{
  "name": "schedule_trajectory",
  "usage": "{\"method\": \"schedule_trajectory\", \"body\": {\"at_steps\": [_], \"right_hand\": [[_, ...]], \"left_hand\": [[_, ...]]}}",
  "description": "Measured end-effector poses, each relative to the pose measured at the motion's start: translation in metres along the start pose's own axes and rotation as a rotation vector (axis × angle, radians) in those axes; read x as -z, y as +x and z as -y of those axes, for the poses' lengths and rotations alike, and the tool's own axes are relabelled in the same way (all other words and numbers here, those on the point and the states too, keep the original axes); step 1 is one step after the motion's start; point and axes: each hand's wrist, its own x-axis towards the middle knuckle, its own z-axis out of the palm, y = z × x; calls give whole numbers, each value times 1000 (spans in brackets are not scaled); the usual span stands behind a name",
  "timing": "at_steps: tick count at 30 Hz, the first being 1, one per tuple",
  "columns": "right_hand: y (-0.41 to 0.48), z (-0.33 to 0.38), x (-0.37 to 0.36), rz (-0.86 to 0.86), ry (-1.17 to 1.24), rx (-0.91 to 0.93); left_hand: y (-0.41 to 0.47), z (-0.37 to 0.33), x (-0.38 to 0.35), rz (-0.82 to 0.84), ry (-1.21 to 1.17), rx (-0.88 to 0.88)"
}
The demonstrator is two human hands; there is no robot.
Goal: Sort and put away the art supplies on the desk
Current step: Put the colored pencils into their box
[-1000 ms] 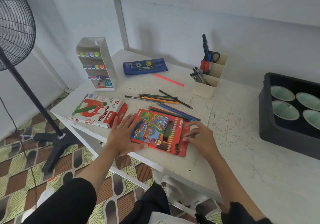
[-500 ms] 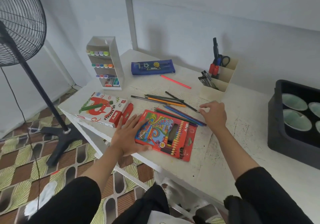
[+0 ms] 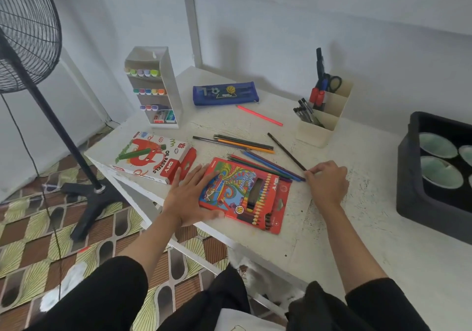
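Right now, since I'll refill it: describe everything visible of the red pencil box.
The pencil box is flat red card with multicoloured print, an 18 badge and a dark window. Its right-end flap lies open. It lies at the front of the desk; the left hand rests flat on its left side; loose pencils lie along its far edge.

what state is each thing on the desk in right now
pencil box: flat, flap open
pastels box: flat, end flap open
pencil case: flat, zip unclear
loose pencils: lying scattered, unboxed
pink pencil: lying alone
marker rack: upright, partly filled
left hand: flat on pencil box
right hand: fingertips at pencil ends, grip unclear
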Motion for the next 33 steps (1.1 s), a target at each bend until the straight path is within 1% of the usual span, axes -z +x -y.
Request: {"method": "schedule_trajectory", "body": {"at_steps": [5,7,15,23,26,29,33], "right_hand": [[-20,-25,16,-9,161,-82],[-26,-32,23,4,196,-87],[-43,-66,51,105,163,-31],[-58,-96,69,106,130,-62],[-60,-102,70,81,80,-25],[-63,-99,66,66,93,56],[-73,-75,48,117,153,182]], "left_hand": [[0,2,-3,-29,-7,-17],[0,3,-4,-34,1,-24],[0,1,-3,-47,-9,-20],[-1,1,-2,-45,10,-18],[-1,0,0,-44,-7,-18],[-1,-1,0,-38,-8,-17],[-2,-1,1,-28,6,-7]]}}
